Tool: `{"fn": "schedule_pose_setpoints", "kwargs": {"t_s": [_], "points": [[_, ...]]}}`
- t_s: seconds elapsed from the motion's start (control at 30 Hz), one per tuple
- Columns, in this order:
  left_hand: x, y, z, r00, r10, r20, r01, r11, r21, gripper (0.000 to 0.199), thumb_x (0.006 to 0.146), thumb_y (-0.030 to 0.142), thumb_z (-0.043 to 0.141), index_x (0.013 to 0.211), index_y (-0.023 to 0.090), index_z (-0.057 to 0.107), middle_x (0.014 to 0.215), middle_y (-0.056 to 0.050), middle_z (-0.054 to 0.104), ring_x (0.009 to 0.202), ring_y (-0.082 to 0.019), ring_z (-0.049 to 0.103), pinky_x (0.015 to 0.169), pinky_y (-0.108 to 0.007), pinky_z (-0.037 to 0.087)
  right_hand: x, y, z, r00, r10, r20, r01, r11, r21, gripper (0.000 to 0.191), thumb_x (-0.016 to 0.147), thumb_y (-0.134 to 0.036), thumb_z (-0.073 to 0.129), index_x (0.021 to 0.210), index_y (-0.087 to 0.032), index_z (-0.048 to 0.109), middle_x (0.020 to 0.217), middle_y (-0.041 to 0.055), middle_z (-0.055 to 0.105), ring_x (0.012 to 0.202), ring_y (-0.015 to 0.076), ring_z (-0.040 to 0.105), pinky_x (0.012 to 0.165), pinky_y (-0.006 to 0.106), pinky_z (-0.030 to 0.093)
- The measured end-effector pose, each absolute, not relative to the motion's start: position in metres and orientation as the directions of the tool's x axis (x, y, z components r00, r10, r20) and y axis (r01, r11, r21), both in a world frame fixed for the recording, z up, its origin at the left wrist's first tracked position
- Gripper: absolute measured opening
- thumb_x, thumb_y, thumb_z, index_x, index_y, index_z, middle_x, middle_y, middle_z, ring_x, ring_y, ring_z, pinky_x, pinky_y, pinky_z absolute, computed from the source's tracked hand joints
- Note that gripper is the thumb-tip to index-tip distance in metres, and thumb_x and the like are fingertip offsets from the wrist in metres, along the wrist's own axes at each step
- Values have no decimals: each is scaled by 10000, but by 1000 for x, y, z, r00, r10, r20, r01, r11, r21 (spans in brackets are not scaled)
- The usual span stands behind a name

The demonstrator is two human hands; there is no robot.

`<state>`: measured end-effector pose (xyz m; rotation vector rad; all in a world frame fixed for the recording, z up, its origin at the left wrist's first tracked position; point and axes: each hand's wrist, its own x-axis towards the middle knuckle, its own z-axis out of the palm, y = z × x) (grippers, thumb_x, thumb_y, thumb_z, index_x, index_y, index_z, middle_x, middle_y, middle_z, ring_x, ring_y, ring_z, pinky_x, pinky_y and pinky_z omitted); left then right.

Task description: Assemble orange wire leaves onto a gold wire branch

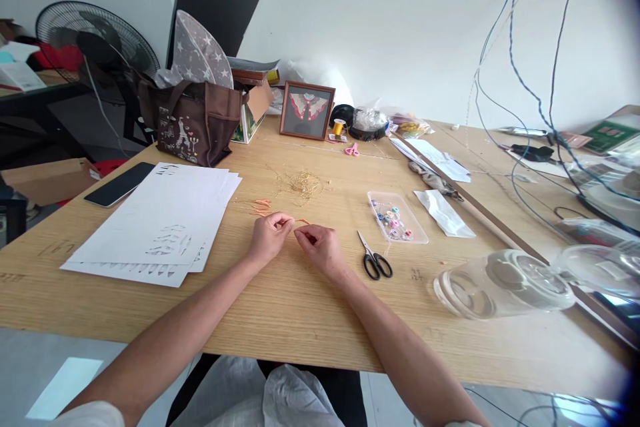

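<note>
Between pinched hands (pixel 271 238), a thin orange strand (pixel 303 221).

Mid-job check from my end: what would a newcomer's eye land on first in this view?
Probably the two bare hands at the centre of the desk, left hand and right hand close together, with a thin orange strip at their fingers. Next, the framed winged artwork standing behind them, and the big brown bag at the desk's back left.
</note>
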<state>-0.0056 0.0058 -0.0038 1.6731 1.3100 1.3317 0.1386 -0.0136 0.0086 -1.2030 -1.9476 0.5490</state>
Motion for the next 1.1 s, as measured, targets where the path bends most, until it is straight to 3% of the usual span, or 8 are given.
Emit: {"fn": "schedule_pose_setpoints", "kwargs": {"t_s": [0.1,0.2,0.3,0.4,0.57,0.73,1.1], "points": [[-7,6,-5,95,917,387,435,-388,812,163,758,293,559,710,174,659,654,-21,643,594,-133,543,570,-226,383,141,-12,10,-244,884,399,554,465,-690,263,815,-260,461,697,-143,665,575,13,581,509,102,467,514,211,338],[-6,6,-4,238,905,353,386,-422,821,137,759,255,560,725,177,667,691,-29,650,641,-139,561,604,-233,394,148,-7,12,-171,917,360,525,394,-754,244,789,-274,479,675,-145,651,567,13,573,493,102,460,485,207,332],[-4,6,-3,294,911,290,203,-356,912,120,739,264,590,733,169,663,713,-27,646,670,-137,560,645,-244,412,154,-2,13,-104,961,257,455,276,-847,236,767,-308,494,660,-148,630,505,-8,505,444,96,415,427,202,301],[-2,6,0,216,956,200,-20,-201,979,153,707,308,627,723,158,648,667,-8,611,636,-119,529,645,-243,415,156,0,14,-80,976,200,385,216,-898,242,752,-343,516,676,-142,625,491,-21,464,425,88,389,404,201,282],[2,2,1,106,993,47,-318,-11,948,175,668,317,667,693,153,612,597,18,556,585,-90,485,614,-229,393,148,-6,16,-54,968,244,376,246,-894,303,733,-407,561,775,-122,654,457,-61,339,412,64,282,398,200,226],[6,-2,4,85,994,66,-230,-45,972,186,679,323,659,676,141,620,588,13,561,591,-95,485,631,-234,384,144,-7,13,6,962,272,399,248,-883,326,727,-433,577,771,-128,683,452,-73,266,426,62,239,414,207,203],[1,-3,14,131,988,76,-152,-55,987,232,723,364,604,663,141,628,607,-3,585,603,-106,500,621,-243,372,146,-4,10,20,967,255,353,232,-906,295,735,-403,563,730,-133,681,437,-66,300,408,65,250,405,209,215]]}}
